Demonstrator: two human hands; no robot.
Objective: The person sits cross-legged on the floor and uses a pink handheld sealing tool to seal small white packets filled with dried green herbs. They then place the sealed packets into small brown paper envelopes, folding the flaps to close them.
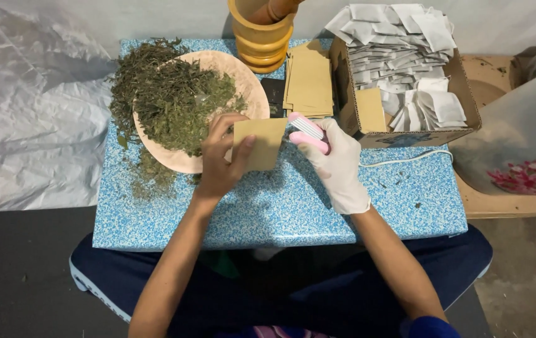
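My left hand (pixel 221 159), bare, pinches a small tan paper pouch (pixel 260 143) upright over the blue speckled table (pixel 280 206). My right hand (pixel 337 159), in a white glove, grips a pink and white handheld sealer (pixel 307 133) whose jaws meet the pouch's right edge. Just left of the pouch sits a round wooden plate (pixel 246 84) heaped with dried green leaves (pixel 171 100), some spilled onto the table.
A stack of empty tan pouches (pixel 309 81) lies behind the sealer. A cardboard box (pixel 418 134) full of white sachets stands at the right, a white cord (pixel 406 159) trailing past it. A wooden mortar (pixel 262 34) stands at the back. Plastic sheeting lies on the left.
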